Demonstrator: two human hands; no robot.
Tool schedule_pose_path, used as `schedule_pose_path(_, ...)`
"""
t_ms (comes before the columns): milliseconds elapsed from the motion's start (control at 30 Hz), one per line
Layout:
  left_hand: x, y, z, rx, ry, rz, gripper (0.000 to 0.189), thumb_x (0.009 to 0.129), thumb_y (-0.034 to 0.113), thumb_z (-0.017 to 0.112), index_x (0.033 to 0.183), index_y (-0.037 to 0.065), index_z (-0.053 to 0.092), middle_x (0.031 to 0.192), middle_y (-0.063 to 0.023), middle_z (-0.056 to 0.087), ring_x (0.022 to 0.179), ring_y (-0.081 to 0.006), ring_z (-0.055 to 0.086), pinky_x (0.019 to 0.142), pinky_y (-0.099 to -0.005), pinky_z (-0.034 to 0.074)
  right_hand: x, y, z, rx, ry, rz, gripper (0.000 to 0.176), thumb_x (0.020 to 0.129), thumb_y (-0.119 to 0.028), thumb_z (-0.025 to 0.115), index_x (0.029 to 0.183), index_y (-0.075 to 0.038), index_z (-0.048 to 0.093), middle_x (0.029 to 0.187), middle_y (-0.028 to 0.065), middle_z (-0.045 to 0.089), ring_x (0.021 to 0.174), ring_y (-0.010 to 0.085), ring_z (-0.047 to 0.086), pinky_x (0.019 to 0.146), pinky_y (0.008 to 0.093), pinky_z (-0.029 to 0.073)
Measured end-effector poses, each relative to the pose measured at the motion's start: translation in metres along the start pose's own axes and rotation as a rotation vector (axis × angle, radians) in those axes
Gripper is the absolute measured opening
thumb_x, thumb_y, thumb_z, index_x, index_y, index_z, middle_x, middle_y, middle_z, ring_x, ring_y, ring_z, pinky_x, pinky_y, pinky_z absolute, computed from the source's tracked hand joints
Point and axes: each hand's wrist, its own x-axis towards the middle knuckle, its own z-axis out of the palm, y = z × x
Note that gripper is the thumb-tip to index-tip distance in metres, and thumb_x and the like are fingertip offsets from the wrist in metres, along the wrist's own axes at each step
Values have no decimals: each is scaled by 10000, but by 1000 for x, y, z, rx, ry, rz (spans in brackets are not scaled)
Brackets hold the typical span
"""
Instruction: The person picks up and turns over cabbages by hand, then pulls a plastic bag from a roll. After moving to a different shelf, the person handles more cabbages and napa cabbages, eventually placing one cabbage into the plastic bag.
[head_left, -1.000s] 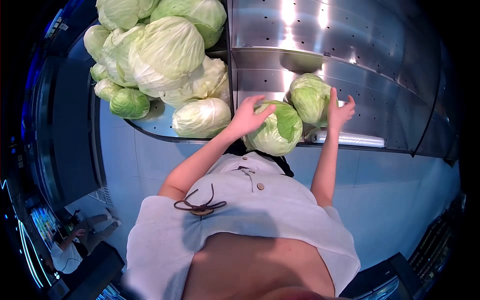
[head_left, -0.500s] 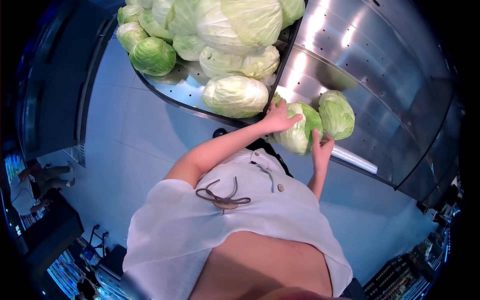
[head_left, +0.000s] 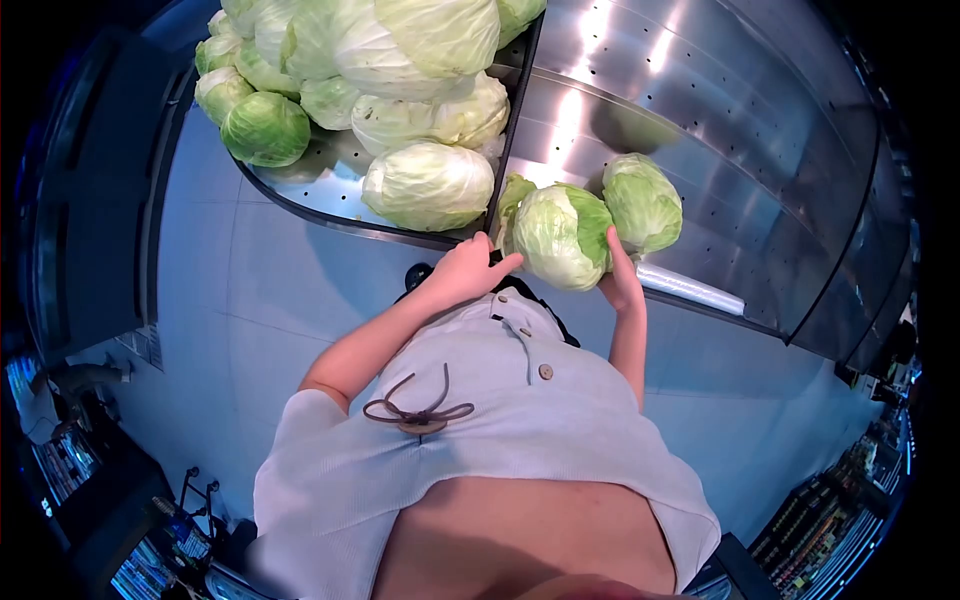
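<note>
A pale green cabbage (head_left: 560,237) sits at the front of the metal shelf, with a darker leaf on its right side. My right hand (head_left: 622,278) cups that side, fingers up against the leaf. To the cabbage's left, my left hand (head_left: 470,270) is off it, near the shelf's front edge. Its thumb stands apart from its partly curled fingers, and I see nothing in it. Another cabbage (head_left: 642,203) rests just behind my right hand. A green leafy piece (head_left: 514,197) shows partly hidden behind the front cabbage.
Left of a black divider (head_left: 520,110), a heap of cabbages (head_left: 380,60) fills a black-rimmed metal tray (head_left: 335,185). A clear plastic roll (head_left: 690,288) lies along the front edge of the perforated metal shelf (head_left: 740,170). Dark shelving (head_left: 90,190) stands at the left.
My left hand has come off the front cabbage and drawn back toward me and the left. The cabbage has turned, showing a rounder face. My right hand now reaches further around its side.
</note>
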Motion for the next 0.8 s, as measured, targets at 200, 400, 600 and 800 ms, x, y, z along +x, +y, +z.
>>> schedule_pose_path(200, 15, -16, 28, -341, 53, -45, 606, 880, 468, 656, 1089, -98, 597, 988, -187, 692, 904, -239, 674, 830, -330, 515, 13, -10, -5, -94, -101, 139, 707, 911, -464, 629, 1431, -53, 385, 1383, 95, 503, 1252, 240, 504, 1013, 422, 433)
schedule_pose_path(400, 41, -29, 66, -652, 127, -69, 555, 910, 298, 628, 1283, -75, 457, 929, -93, 632, 813, -143, 599, 749, -295, 501, 11, -10, -5, -71, -101, 115, 705, 889, -413, 670, 1440, -84, 379, 1390, 92, 491, 1244, 248, 506, 1015, 470, 422)
schedule_pose_path(600, 27, 12, 42, -1017, -53, -153, 683, 838, 303, 600, 1370, -77, 400, 1223, -204, 573, 1081, -252, 561, 966, -322, 424, 10, -10, -8, -75, -127, 128, 689, 893, -403, 663, 1431, -73, 385, 1388, 99, 490, 1246, 251, 504, 1015, 460, 423)
schedule_pose_path(800, 32, 12, 67, -587, 245, -5, 870, 777, 539, 724, 1305, -88, 432, 1149, -226, 584, 1045, -293, 583, 936, -349, 461, 12, -8, -8, -35, -173, 104, 670, 898, -381, 657, 1425, -64, 390, 1375, 102, 503, 1241, 249, 510, 1025, 442, 417)
